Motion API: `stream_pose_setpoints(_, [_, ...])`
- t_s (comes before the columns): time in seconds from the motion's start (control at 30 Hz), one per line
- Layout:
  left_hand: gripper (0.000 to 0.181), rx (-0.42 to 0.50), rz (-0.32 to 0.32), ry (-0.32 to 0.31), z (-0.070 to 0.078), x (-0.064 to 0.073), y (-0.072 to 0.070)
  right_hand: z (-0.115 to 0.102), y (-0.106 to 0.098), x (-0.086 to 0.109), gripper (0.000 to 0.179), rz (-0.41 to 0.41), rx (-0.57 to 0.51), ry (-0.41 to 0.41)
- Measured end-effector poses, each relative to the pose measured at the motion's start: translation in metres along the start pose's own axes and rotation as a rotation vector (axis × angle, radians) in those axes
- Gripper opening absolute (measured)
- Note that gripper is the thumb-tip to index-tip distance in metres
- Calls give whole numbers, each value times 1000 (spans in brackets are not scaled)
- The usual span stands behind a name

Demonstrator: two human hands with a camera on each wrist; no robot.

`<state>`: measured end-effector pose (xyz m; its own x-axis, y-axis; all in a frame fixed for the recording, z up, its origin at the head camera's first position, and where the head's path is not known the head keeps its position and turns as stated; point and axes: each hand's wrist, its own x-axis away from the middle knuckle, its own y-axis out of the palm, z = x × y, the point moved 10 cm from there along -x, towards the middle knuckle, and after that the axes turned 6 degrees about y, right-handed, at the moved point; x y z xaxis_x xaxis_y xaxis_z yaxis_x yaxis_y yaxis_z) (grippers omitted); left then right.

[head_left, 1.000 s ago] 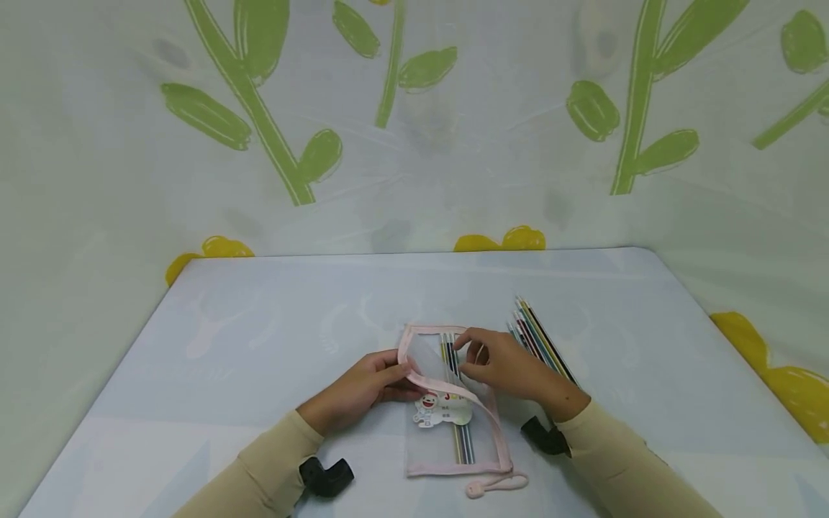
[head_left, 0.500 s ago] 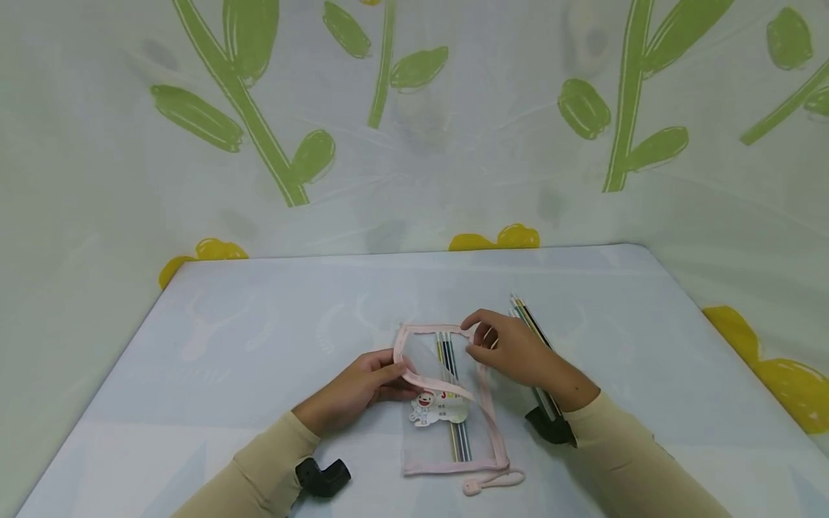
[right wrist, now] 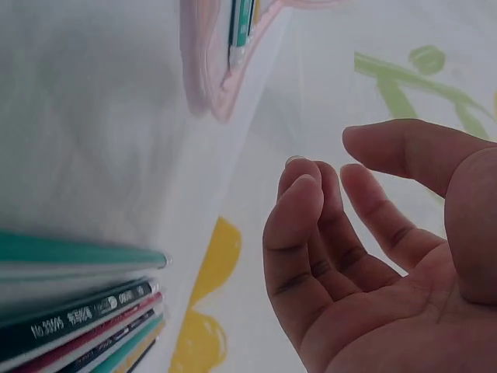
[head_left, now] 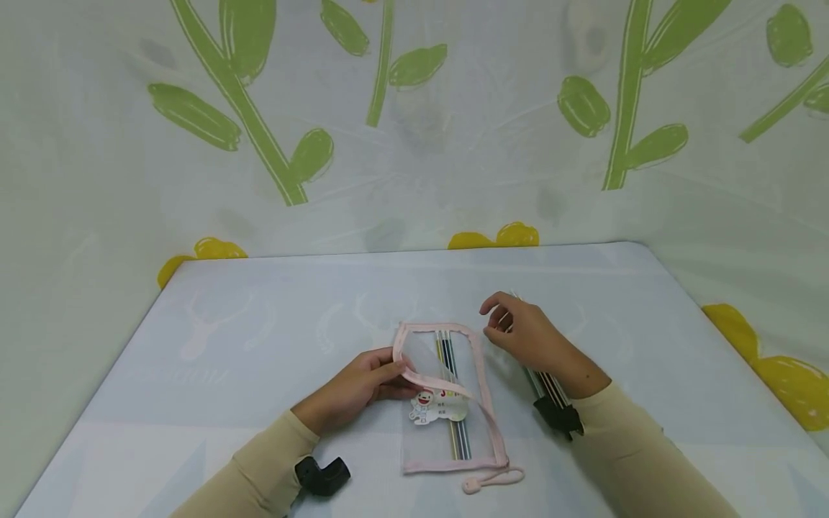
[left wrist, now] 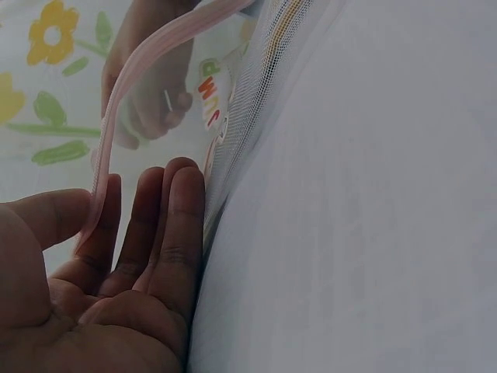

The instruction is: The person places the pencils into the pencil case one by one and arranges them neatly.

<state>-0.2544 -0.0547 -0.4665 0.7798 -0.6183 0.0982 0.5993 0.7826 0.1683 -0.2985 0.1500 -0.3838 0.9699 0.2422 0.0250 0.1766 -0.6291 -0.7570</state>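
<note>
My left hand (head_left: 363,381) pinches the pink edging of a see-through mesh pencil case (head_left: 456,467) between thumb and fingers, lifting its opening flap. In the left wrist view the edging (left wrist: 103,155) runs between thumb and forefinger. Several pencils (head_left: 460,439) lie lengthwise inside the case, under a white cartoon label (head_left: 439,406). To the right of the case my right hand (head_left: 534,338) hovers with loosely bent fingers and holds nothing. Below it lies a bundle of pencils (head_left: 540,381), partly hidden by the hand and wrist; the right wrist view shows their green, black and red barrels (right wrist: 85,315).
A pink zip cord with a round bead (head_left: 473,485) trails from the case's near right corner. Black wrist devices sit on the left (head_left: 322,476) and right (head_left: 558,416) wrists. The pale table (head_left: 272,324) ends at a wall cloth (head_left: 492,165) printed with green leaves.
My right hand has moved from over the case up and right, to above the loose pencils, covering more of them. My left hand keeps hold of the pencil case's edge.
</note>
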Motion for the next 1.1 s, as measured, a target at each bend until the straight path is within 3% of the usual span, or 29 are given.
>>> stream_pose_setpoints(0.43, [32,-4,7,-3,0,1,0,12,-8,-3,27,12,31,50])
stream_pose_setpoints(1.1, [32,0,8,-3,2,1,0,28,-4,-4,35,-83,97,131])
